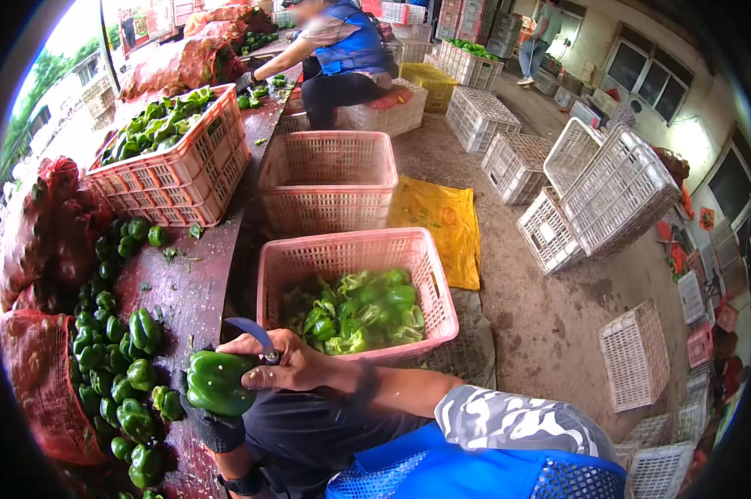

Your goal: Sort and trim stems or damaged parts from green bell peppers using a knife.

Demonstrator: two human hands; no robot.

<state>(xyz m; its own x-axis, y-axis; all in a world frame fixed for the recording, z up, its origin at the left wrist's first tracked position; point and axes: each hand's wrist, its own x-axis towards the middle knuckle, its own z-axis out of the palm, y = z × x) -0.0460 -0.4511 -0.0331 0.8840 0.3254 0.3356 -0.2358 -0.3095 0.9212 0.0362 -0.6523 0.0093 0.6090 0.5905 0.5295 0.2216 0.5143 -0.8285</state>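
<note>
A whole green bell pepper (215, 384) sits in my left hand (219, 428), which wears a dark glove and is partly hidden behind it. My right hand (294, 363) is bare and closed around a small knife with a curved blade (252, 329). Its thumb presses against the pepper's side, and the blade points up and left above the pepper. Just beyond my hands, a pink plastic crate (346, 243) holds cut green pepper pieces (363, 306). Left of my hands, several whole bell peppers (136, 420) lie loose along the table (171, 291).
Red mesh sacks (47, 382) line the table's left side. A pink crate (217, 166) full of peppers stands on the table; another pink crate (325, 204) is on the floor. A yellow sack (442, 224) lies beside it. White crates (621, 195) stand right. A co-worker (346, 50) sits ahead.
</note>
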